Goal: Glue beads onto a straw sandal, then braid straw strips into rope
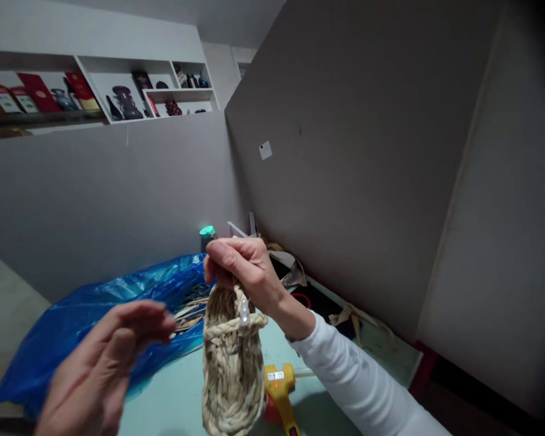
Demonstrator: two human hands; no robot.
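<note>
My right hand [240, 266] is closed on the upper end of a woven straw sandal [233, 381], which hangs down over the table. A braided cord [224, 329] crosses the sandal's upper part, and a shiny whitish blob [244, 312] sits on a cord where the two meet. To the left, my left hand [113, 357] is slightly blurred, apart from the sandal, with fingers half curled, thumb apart and nothing seen in it. A yellow glue gun [280, 387] lies on the table just right of the sandal, a small light lit on it.
A blue plastic bag [72, 339] with dry straw strips [193, 315] spreads over the left of the pale green table [163, 399]. Behind my right hand stands a green-capped container [208, 232]. Scraps [347, 315] lie along the grey wall [354, 181].
</note>
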